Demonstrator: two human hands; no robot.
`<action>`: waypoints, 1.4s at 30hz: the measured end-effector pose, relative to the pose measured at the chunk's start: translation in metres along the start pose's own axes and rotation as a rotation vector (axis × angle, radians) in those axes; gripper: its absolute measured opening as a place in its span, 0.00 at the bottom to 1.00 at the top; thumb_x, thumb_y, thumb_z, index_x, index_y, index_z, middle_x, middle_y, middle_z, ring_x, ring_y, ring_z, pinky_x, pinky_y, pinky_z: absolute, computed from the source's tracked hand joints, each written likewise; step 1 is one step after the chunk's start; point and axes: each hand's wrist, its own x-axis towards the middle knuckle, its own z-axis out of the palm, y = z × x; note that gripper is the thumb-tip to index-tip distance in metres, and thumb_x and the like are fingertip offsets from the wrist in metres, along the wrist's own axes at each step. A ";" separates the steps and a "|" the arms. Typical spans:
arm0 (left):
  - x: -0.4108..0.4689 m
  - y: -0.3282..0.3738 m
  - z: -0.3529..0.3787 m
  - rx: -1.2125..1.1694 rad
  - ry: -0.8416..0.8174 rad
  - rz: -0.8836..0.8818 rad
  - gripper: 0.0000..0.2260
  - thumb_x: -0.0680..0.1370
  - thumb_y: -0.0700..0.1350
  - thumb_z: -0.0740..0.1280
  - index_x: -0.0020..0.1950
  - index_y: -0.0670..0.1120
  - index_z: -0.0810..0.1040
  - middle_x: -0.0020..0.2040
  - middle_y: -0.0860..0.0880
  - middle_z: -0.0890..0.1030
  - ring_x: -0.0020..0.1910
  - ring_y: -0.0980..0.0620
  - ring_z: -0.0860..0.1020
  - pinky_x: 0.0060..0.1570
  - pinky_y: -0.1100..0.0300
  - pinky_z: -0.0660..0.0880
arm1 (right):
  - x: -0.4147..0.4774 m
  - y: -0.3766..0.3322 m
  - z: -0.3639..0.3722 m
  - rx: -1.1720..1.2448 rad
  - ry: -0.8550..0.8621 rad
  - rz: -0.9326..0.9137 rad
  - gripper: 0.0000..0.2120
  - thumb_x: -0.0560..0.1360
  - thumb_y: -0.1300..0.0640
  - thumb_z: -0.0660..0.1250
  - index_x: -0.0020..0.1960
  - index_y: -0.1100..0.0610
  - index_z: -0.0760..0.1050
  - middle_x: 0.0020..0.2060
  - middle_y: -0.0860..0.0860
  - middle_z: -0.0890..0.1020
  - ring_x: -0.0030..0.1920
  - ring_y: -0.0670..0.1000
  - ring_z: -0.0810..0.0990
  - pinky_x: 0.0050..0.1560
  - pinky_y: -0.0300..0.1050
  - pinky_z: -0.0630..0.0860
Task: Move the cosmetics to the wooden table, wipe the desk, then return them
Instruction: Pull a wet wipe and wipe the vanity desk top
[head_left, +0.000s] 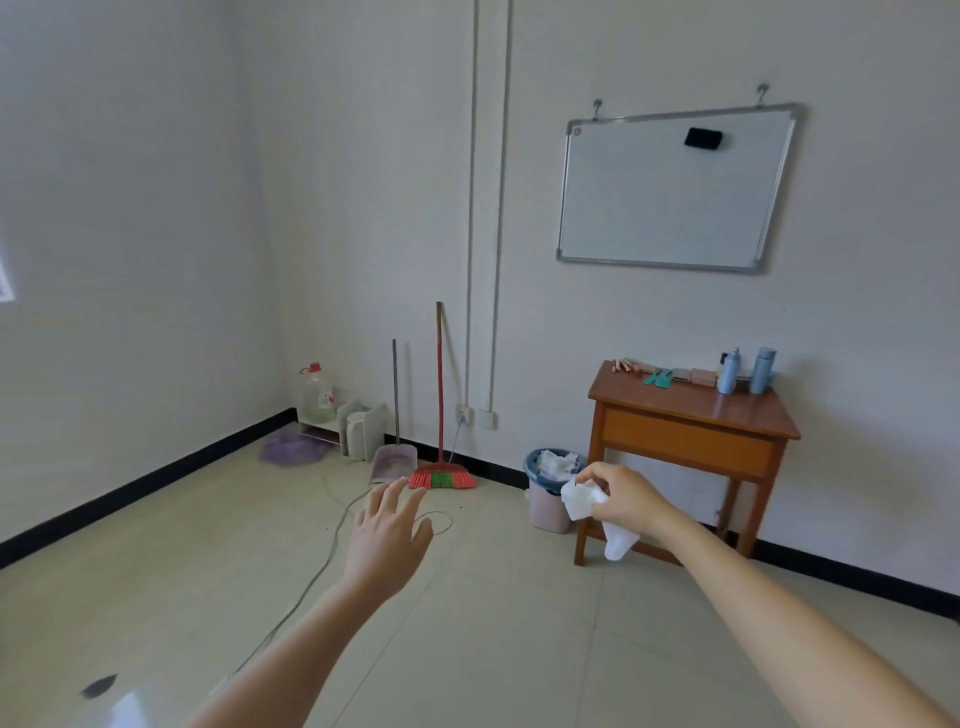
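Cosmetics (698, 375) lay in a row along the back edge of the wooden table's (691, 410) tabletop. 2 blue bottles (729, 370) stood upright at the back right corner, small flat boxes and teal pieces sat mid-edge, and thin sticks lay at the back left corner. The front half of the tabletop was bare.

The right hand (626, 499) was raised in front of the table's left front leg, fingers curled and pinching a crumpled white wipe (584, 501) whose tail hung below the palm. The left hand (387, 535) reached forward over the floor, fingers spread and loose, holding nothing.

A bin (548, 512) with a blue rim and white waste inside stood on the floor just beside that left front leg, partly behind the wipe. Further left, a red broom (441, 467) and a dustpan (394, 462) leaned on the wall, and a thin cable (332, 540) trailed from a wall socket (462, 414) across the floor beneath the left arm. A whiteboard (675, 208) with a black eraser (702, 137) hung above the table.
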 end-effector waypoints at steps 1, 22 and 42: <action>0.015 0.005 0.008 0.019 -0.029 0.004 0.32 0.71 0.59 0.42 0.71 0.48 0.63 0.73 0.47 0.61 0.73 0.48 0.55 0.69 0.52 0.57 | 0.013 0.009 -0.003 -0.007 -0.010 -0.003 0.19 0.71 0.64 0.63 0.62 0.55 0.70 0.59 0.54 0.75 0.49 0.48 0.70 0.36 0.32 0.65; 0.275 -0.010 0.181 -0.063 -0.155 -0.117 0.20 0.80 0.50 0.54 0.71 0.49 0.61 0.74 0.49 0.59 0.73 0.50 0.53 0.70 0.55 0.55 | 0.291 0.135 -0.021 0.065 -0.085 0.099 0.21 0.73 0.64 0.63 0.65 0.56 0.67 0.45 0.49 0.73 0.43 0.44 0.71 0.36 0.30 0.66; 0.572 -0.030 0.356 -0.143 -0.338 -0.087 0.21 0.80 0.50 0.54 0.72 0.48 0.60 0.74 0.48 0.59 0.73 0.50 0.53 0.71 0.55 0.53 | 0.568 0.279 -0.003 -0.042 -0.190 0.308 0.19 0.73 0.64 0.60 0.64 0.55 0.69 0.34 0.41 0.67 0.35 0.40 0.67 0.32 0.32 0.62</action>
